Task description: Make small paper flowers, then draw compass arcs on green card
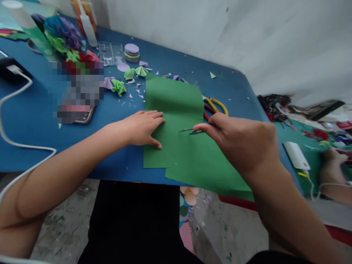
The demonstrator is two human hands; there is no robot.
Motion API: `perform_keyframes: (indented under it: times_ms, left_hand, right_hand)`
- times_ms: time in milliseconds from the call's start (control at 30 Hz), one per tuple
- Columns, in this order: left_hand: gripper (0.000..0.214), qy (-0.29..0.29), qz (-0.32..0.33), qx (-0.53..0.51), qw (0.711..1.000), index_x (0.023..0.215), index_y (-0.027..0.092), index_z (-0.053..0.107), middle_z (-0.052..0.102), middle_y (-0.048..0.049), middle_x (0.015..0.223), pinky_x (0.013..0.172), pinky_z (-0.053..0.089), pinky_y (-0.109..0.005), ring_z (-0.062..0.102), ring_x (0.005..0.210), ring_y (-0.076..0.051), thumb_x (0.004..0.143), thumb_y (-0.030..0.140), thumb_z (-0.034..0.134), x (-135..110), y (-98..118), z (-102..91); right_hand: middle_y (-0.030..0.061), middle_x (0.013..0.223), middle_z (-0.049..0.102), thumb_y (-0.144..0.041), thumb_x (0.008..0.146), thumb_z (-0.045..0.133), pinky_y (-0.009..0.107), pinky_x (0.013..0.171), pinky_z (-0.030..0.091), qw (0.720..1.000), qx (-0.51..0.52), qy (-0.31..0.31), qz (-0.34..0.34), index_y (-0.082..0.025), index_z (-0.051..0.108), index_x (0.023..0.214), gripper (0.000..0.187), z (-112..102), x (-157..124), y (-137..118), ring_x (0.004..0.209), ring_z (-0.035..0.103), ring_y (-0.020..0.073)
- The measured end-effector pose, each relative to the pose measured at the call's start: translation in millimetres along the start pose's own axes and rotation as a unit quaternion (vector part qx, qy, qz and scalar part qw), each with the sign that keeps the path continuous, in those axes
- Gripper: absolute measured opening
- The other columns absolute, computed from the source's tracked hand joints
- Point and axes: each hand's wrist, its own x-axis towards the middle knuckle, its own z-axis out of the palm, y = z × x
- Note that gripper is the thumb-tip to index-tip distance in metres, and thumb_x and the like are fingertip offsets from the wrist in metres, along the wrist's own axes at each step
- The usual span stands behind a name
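Note:
A green paper sheet (176, 106) lies on the blue table (33, 121), with a second green sheet overlapping it at the near right and hanging over the table's front edge. My left hand (143, 127) rests flat on the sheet's left edge, fingers stretched out. My right hand (242, 143) is closed around a thin metal tool (189, 130) whose pointed tip touches the middle of the paper; I cannot tell exactly what tool it is.
Yellow- and red-handled pliers or scissors (216, 106) lie behind my right hand. Paper flowers (66, 40), folded green and purple pieces (118, 86), paper discs (132, 52), bottles and scraps fill the back left. A white cable (16, 143) crosses the left. Another person's hand (334, 172) is at far right.

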Motion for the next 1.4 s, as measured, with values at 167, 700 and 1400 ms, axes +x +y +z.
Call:
perform_keyframes:
  times_ms: [167,700,1400]
  left_hand:
    - [0.089,0.009,0.004,0.005,1.0,0.145,0.01,0.033,0.024,-0.0168,0.155,0.111,0.028,-0.043,0.026,0.141,-0.033,0.077,0.06,0.061,-0.8,1.0,0.2]
    - [0.087,0.006,0.009,0.0,1.0,0.144,0.008,0.033,0.024,-0.0176,0.155,0.112,0.027,-0.045,0.027,0.141,-0.033,0.078,0.055,0.063,-1.5,2.3,-1.9]
    - [0.086,0.002,0.004,-0.001,1.0,0.144,0.01,0.034,0.023,-0.0174,0.155,0.112,0.024,-0.043,0.025,0.141,-0.033,0.077,0.055,0.063,0.9,1.8,-0.3]
  right_hand:
    - [0.0022,0.043,0.049,-0.065,0.086,0.046,0.028,0.047,0.014,0.998,0.028,-0.047,0.009,-0.02,0.06,0.058,0.055,-6.6,11.0,-5.0,0.044,0.045,0.0138]
    - [0.0031,0.04,0.048,-0.064,0.085,0.048,0.025,0.044,0.014,0.997,-0.077,0.013,0.022,-0.017,0.065,0.058,0.057,5.2,23.9,-6.0,0.039,0.041,0.0112]
    - [0.0034,0.077,0.071,-0.03,0.094,0.051,0.029,0.064,0.046,0.969,0.107,0.159,-0.155,-0.021,0.064,0.096,0.015,35.6,36.7,-17.7,0.072,0.065,0.0178]
